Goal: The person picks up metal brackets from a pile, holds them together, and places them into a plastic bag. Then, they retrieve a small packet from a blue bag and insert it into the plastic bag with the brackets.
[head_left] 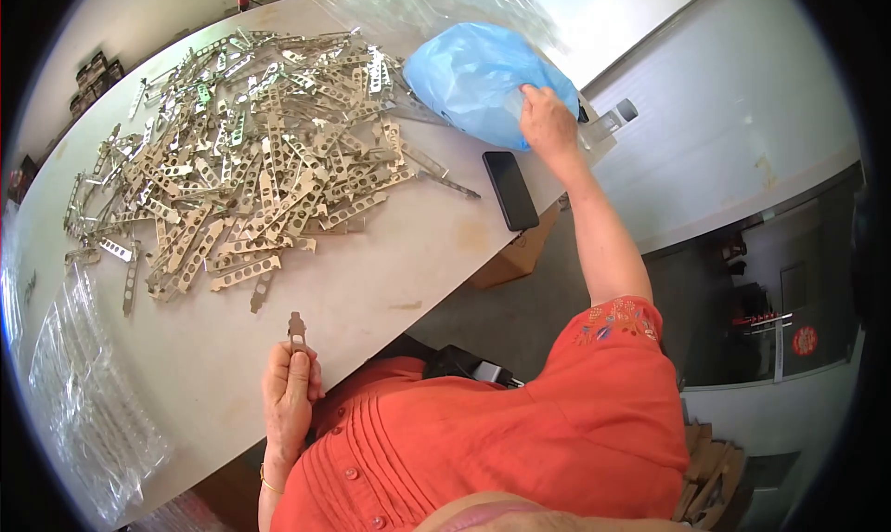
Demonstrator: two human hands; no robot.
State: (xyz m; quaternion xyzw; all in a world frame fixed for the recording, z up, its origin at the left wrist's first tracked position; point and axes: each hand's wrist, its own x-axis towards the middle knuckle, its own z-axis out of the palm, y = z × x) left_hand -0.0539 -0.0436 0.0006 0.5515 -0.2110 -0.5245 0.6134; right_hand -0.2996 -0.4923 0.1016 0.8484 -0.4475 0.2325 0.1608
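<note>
"Where does the view look from?"
"Head height: one wide view, rounded by dark corners, facing forward and steeply down."
"How near?"
"Close: the red top fills the lower middle, with left hand, right hand and table in range."

Place: I read a workshop | I see: perforated metal brackets heaped far left on a stained table | clear plastic packaging near left | stacked cardboard near right

a pale bench is spanning the left, grey floor is showing past its edge, and another pale surface is extending at right.
</note>
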